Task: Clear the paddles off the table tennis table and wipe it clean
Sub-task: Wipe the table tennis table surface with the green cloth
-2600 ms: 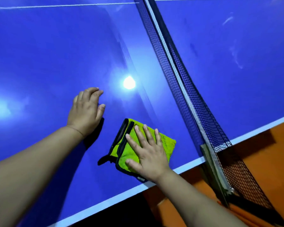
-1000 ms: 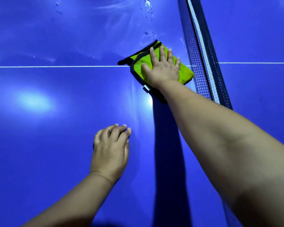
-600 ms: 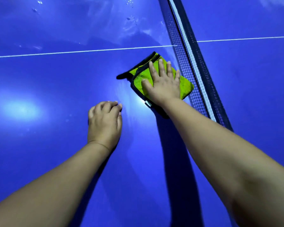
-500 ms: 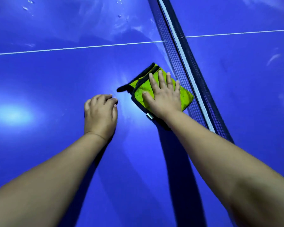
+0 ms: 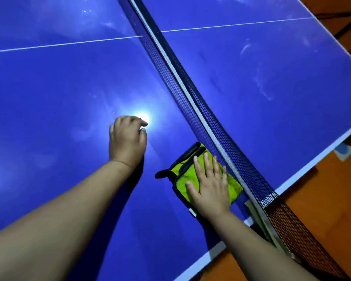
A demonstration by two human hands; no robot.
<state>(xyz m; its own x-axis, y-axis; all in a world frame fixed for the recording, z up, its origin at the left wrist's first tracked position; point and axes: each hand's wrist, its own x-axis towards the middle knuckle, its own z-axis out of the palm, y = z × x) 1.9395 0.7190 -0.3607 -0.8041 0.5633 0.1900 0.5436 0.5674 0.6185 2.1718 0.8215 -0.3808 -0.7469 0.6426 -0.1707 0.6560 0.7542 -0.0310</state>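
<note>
A folded lime-green cloth (image 5: 185, 169) with black edging lies on the blue table tennis table (image 5: 59, 88), close to the net and the near side edge. My right hand (image 5: 210, 187) presses flat on the cloth with straight, spread fingers. My left hand (image 5: 127, 138) rests on the bare table to the left of the cloth, fingers loosely curled, holding nothing. No paddle is in view.
The black net (image 5: 190, 94) with its white top band runs diagonally from the top centre to its post (image 5: 257, 211) at the table's white-lined edge. Orange floor (image 5: 322, 199) lies beyond that edge. Smears show on the far half. A lamp glare sits by my left hand.
My right hand has slid the cloth back along the net from near the centre line toward the near side edge. My left hand stayed resting on the table.
</note>
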